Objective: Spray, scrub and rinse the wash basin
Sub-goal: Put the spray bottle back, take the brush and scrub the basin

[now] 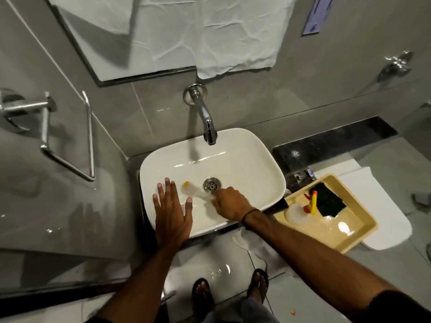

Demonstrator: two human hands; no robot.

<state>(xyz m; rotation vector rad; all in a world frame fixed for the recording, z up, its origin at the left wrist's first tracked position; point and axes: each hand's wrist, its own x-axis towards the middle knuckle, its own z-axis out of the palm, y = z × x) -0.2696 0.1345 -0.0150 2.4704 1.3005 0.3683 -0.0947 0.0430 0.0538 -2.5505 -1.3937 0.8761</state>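
White wash basin [245,159] under the chrome tap [205,117]; inside, near the drain [212,184], a blurred clear object with a yellow end [190,188], can't identify it. My right hand [229,202] is closed around its near end, just beside the drain. My left hand [171,210] is flat, fingers spread, over the basin's front-left rim, holding nothing. Beige tray [359,231] to the right holds a spray bottle [303,212] lying down and a dark green scrub pad [327,202].

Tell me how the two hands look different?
The left hand is open flat with fingers spread on the basin rim; the right hand is curled around a blurry brush. The left holds nothing; the right is near the drain. Both are bare.
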